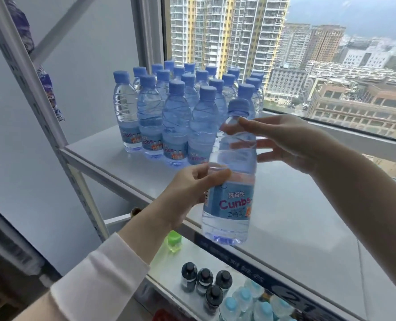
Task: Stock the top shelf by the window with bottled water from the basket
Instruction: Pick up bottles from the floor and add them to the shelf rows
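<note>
1. Head view, nearest part: white sleeve [95, 281] is covering the left forearm, which is reaching up from the lower left.
2. Left hand [187, 191] is gripping the held bottle [231, 181] at the top of its label, with the thumb curled across the front.
3. Right hand [282, 142] is pinching the same bottle near its shoulder, one digit in front and the others showing through the water behind.
4. Between the two hands, the held bottle is standing nearly upright in the air, its base hanging over the front edge of the top shelf [285, 216].
5. Beyond the left hand, capped water bottles [176, 117] are standing in rows on the top shelf, by the window [308, 54].
6. Below both hands, dark-capped bottles [204, 281] and a green-capped bottle [174, 242] are standing on a lower shelf [169, 269].
</note>
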{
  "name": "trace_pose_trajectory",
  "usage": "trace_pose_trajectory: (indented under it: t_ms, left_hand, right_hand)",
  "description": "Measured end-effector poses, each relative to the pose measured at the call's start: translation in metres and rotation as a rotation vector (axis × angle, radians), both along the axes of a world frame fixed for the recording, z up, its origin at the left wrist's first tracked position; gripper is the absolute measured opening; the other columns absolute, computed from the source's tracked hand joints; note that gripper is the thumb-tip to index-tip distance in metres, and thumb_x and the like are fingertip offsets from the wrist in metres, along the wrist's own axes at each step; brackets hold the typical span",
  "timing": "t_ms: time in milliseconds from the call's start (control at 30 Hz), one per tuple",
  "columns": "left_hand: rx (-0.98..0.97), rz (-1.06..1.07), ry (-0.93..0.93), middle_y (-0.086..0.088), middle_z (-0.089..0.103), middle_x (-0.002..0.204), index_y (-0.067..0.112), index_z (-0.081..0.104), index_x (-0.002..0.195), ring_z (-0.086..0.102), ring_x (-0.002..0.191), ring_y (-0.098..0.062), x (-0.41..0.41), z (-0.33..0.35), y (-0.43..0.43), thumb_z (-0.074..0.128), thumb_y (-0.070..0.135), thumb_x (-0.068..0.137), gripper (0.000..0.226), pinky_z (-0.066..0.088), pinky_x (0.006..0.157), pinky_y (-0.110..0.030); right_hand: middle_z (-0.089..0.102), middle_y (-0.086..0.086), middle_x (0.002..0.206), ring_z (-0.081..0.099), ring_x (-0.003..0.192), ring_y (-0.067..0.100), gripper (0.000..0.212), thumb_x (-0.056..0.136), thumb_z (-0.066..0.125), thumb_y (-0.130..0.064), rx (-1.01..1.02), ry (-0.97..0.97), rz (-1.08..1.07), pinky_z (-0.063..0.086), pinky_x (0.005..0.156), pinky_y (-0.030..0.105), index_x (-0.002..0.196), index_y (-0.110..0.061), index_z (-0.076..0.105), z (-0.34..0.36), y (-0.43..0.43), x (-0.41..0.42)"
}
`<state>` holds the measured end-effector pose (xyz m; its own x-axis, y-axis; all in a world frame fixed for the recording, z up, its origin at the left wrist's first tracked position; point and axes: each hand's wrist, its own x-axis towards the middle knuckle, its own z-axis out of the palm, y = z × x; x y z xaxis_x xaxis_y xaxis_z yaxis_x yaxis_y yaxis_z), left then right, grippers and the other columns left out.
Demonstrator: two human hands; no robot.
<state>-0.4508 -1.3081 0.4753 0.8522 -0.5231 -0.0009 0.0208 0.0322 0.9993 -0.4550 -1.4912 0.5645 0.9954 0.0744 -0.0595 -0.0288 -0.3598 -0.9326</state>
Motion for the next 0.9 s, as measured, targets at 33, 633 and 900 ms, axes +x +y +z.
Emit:
trace_pose_trajectory:
  t_ms: [33, 633, 900]
  left_hand:
    - [0.014, -0.011, -0.019, 0.004, 0.074, 0.092, 0.024, 0.068, 0.092, 0.069, 0.092, -0.014, 0.003, 0.003, -0.005, 0.071, 0.046, 0.053, 0.045, 0.055, 0.084, -0.03]
    - [0.412, 0.025, -1.075, 0.0, 0.06, 0.124, 0.014, 0.056, 0.122, 0.053, 0.113, -0.007, 0.11, 0.116, 0.04, 0.057, 0.026, 0.09, 0.035, 0.034, 0.094, -0.011]
    - [0.776, -0.034, -1.339, -0.013, 0.05, 0.133, 0.01, 0.048, 0.128, 0.046, 0.124, -0.027, 0.134, 0.11, 0.01, 0.06, 0.028, 0.087, 0.046, 0.033, 0.105, -0.033]
  right_hand:
    - [0.07, -0.001, 0.11, 0.066, 0.1, 0.018, 0.06, 0.06, 0.066, -0.047, 0.005, -0.016, -0.013, 0.056, 0.075, 0.031, 0.11, -0.014, 0.067, 0.004, -0.005, -0.002]
    - [0.061, 0.003, 0.102, 0.059, 0.08, 0.007, 0.041, 0.077, 0.072, -0.02, 0.036, -0.345, -0.621, 0.05, 0.055, 0.017, 0.114, -0.006, 0.059, -0.02, 0.033, 0.03]
    - [0.06, -0.003, 0.092, 0.058, 0.085, 0.013, 0.046, 0.077, 0.073, -0.021, 0.04, -0.339, -0.687, 0.049, 0.067, 0.026, 0.117, -0.004, 0.056, -0.017, 0.052, 0.038]
